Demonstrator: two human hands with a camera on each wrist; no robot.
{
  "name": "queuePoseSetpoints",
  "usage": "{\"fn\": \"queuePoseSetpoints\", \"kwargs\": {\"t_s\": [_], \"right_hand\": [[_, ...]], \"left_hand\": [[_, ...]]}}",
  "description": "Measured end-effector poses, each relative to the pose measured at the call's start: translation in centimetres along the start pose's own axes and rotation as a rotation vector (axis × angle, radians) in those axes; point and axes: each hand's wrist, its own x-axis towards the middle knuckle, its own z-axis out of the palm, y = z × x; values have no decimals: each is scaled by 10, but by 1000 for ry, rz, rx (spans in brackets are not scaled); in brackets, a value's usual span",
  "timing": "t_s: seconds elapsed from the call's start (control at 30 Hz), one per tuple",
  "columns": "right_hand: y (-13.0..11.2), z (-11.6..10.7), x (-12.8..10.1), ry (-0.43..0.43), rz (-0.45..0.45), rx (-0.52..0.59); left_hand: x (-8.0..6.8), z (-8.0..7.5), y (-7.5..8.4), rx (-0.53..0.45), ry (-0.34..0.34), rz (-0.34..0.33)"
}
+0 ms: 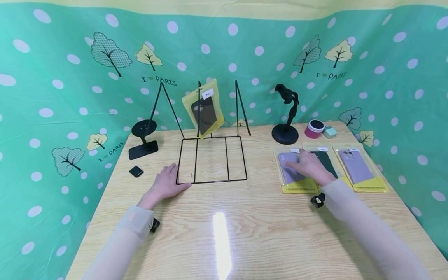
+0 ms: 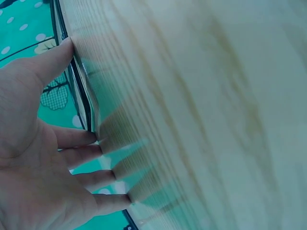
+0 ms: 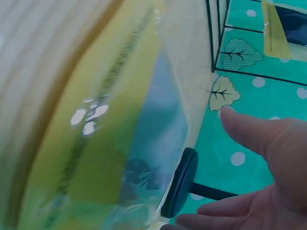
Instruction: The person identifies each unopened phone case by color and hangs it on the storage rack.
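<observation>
The right hand [image 1: 309, 166] is reaching over the packaged lilac phone case [image 1: 292, 171] on the tabletop [image 1: 224, 233], fingers relaxed and spread, apparently not gripping it yet. The left hand [image 1: 167, 183] is resting flat, fingers spread, touching the wire display rack [image 1: 211, 159]; I judge that next the fingers need to close on the package edge

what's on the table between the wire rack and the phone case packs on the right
In the head view, only bare wooden table lies between the wire rack and the nearest phone case pack, on which the right hand rests.

Both arms reach forward, left hand [image 1: 167, 182] flat with fingers spread, right hand [image 1: 309, 165] flat, palm down.
</observation>
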Motion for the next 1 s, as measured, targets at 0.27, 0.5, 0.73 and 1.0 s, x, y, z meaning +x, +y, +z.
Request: {"fn": "queuePoseSetpoints", "kwargs": {"t_s": [0.27,0.5,0.73,1.0], "right_hand": [[10,9,-5,-6,-2,21],[13,18,-6,-48,70,33],[10,21,-3,-32,116,18],[5,20,0,-40,152,29]], "left_hand": [[0,0,-1,11,19,9],[0,-1,1,9,16,13],[0,-1,1,5,15,8],[-2,-1,2,5,21,2]]}}
